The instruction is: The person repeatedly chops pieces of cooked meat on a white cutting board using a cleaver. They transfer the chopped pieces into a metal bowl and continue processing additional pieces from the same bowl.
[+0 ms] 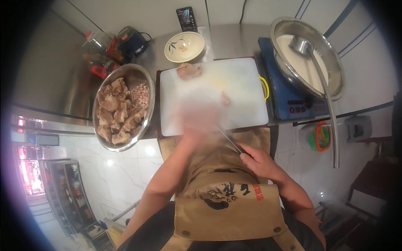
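Note:
My right hand grips the dark handle of a knife, its blade pointing up and left toward the near edge of a white cutting board. Over the board's near left part, my left hand is veiled by a hazy blur, so its fingers and anything under them cannot be made out. A small piece of meat lies right of that hand. At the board's far left edge sits a larger chunk of cooked meat. A steel bowl on the left holds meat chunks and finely diced meat.
Behind the board stand a patterned bowl with small bits inside and a phone. At right, a steel basin of whitish liquid with a ladle rests on a blue induction cooker. Bottles and a dark appliance stand back left.

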Demonstrator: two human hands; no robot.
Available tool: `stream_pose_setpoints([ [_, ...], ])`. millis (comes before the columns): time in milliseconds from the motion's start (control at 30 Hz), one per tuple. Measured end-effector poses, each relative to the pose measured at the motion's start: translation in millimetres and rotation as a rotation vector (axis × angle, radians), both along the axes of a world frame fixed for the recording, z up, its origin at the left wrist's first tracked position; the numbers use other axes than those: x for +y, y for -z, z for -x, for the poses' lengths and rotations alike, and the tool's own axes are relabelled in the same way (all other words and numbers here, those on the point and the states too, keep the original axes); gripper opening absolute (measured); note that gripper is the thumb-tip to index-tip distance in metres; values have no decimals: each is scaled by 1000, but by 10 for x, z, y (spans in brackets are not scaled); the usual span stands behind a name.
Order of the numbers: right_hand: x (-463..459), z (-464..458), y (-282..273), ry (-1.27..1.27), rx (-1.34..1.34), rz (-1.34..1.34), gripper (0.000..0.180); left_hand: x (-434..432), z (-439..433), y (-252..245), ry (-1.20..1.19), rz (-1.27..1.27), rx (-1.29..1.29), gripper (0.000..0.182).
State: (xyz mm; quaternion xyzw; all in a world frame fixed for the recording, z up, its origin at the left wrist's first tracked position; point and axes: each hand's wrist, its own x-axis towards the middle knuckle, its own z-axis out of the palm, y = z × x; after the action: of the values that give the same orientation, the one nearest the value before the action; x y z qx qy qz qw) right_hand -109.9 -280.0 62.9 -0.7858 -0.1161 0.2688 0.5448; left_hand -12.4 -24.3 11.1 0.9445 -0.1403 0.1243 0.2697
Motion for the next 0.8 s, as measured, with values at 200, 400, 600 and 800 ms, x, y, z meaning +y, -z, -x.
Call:
stream_pose_setpoints([
  [200, 137, -195, -5, 49, 87, -36, 38, -81, -9, -214, -12, 8, 16, 19],
  [400, 602, -819, 107, 75, 151, -182, 26, -119, 56, -231, 14, 89, -5, 18],
  [600, 339, -598, 4, 105, 227, -141, 36, 31, 83, 90, 3, 184, -67, 31],
  [800, 100, -73, 34, 16, -82, -4, 41, 6, 109, -88, 79, 182, -149, 28],
])
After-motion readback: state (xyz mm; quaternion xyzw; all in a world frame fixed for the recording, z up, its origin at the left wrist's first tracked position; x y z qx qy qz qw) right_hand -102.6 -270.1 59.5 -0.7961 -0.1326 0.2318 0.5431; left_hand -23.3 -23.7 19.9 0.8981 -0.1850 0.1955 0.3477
